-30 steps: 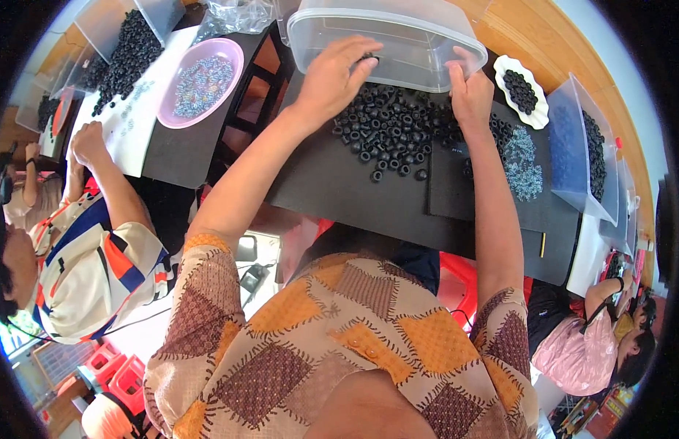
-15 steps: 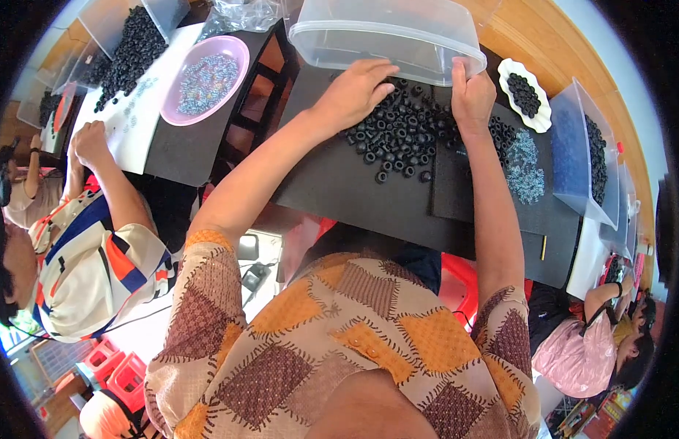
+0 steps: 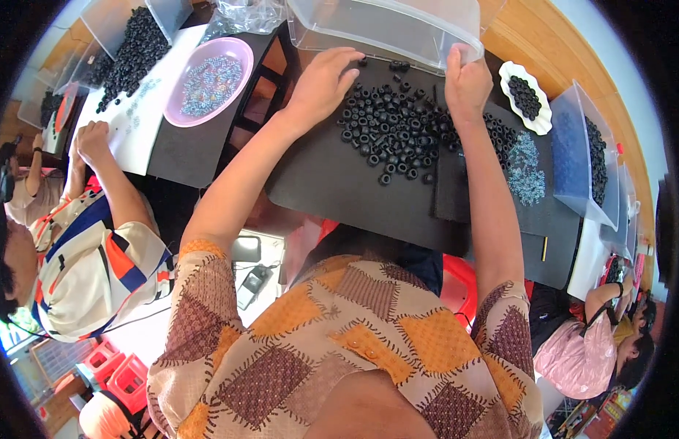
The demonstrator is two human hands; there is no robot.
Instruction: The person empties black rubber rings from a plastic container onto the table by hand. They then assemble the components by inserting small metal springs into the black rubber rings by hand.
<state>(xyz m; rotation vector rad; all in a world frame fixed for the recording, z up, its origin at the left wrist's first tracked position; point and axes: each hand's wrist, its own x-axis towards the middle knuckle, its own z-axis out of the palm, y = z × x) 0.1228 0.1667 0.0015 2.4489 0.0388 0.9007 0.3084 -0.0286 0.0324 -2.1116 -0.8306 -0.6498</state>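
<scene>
At the far edge of the black table, my right hand [image 3: 468, 86] grips the rim of a clear plastic bin [image 3: 387, 31] that is tipped on its side. My left hand [image 3: 321, 86] is open, thumb and fingers apart. Its fingertips are by a stray black piece [image 3: 363, 61] near the bin's lower edge; whether they touch is unclear. Between my hands a heap of small black ring-like parts [image 3: 391, 132] spreads over the tabletop and runs behind my right wrist. Right of that forearm lies a pile of tiny bluish-silver pieces [image 3: 526, 172].
A scalloped white dish [image 3: 544, 121] and a clear bin [image 3: 574, 164], both holding black parts, stand at right. Left are a pink bowl [image 3: 246, 77] of small bluish pieces and a co-worker's hand [image 3: 93, 139]. A thin yellow stick [image 3: 544, 249] lies near the front right edge.
The tipped bin has moved slightly farther away from me, uncovering more of the heap's far side. My left hand has drawn left and away from the heap; my right hand rose slightly with the bin.
</scene>
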